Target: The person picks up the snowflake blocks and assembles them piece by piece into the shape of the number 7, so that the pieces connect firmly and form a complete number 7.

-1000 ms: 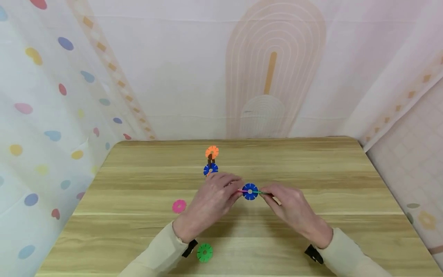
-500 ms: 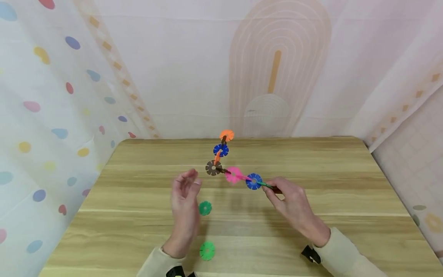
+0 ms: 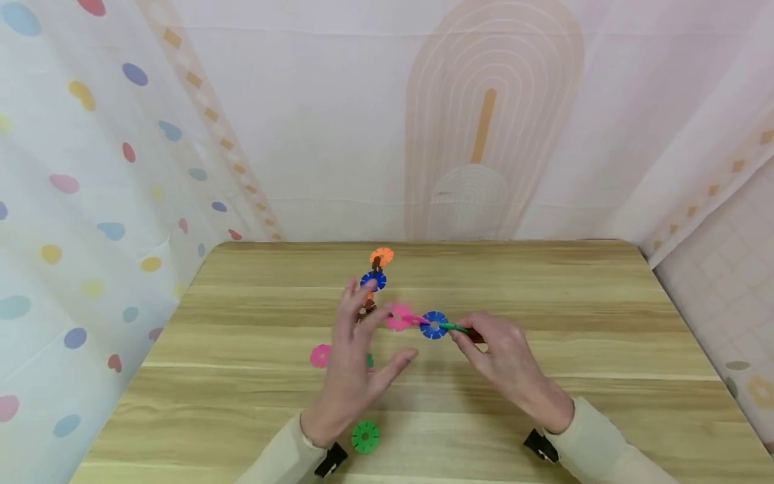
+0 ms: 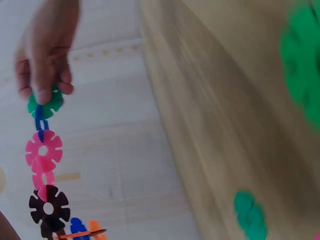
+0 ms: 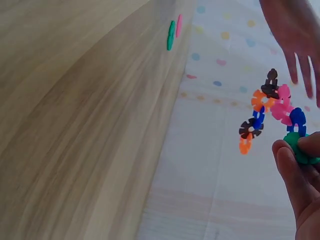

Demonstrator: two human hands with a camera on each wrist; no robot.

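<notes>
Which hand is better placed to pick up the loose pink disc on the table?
Left, probably. The left hand is open and holds nothing, and the pink disc lies just beside it. The right hand pinches the green end of the chain and is farther off.

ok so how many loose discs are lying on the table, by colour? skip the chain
Green discs: 2, the second partly behind the left hand
Pink disc: 1
Total: 3, not counting the chain pinched by the right hand
</notes>
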